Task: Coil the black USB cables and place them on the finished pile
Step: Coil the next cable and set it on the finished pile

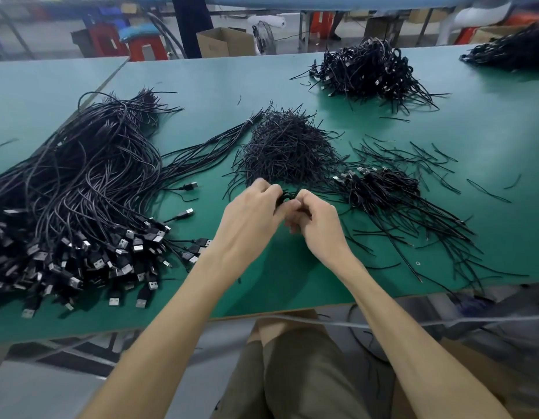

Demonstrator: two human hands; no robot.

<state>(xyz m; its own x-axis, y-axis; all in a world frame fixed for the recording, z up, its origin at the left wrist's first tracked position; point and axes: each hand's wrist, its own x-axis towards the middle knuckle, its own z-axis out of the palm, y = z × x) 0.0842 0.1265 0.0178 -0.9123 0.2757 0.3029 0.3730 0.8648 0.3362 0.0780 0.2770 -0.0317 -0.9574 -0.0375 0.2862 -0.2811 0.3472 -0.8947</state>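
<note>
Working with the left hand (251,213) and the right hand (318,228) close together, knuckles nearly touching, fingers of both curled round a small black cable coil (287,197) held just above the bench (443,131). Cannot tell whether a tie is round the coil yet; hidden by the fingertips. Judging by the grip, midway through one cycle: winding done or nearly so, binding or tightening in hand, placing not yet done.

Just beyond the hands, a heap of short black ties (287,146), within easy reach. To the right of that, the finished pile (380,187) of bundled cables, loose tails trailing toward the near bench edge. To the left, well apart from the hands, a large stock of uncoiled cables (80,192), plugs fanned toward the near edge. Farther back on the right, another coiled heap (368,71).

Next, probably: keep the loops pinched in one hand so as not to let them spring open, finish the fastening, then carry the coil a short way right and set it on the finished pile. After that, reach left for a fresh cable from the stock.
</note>
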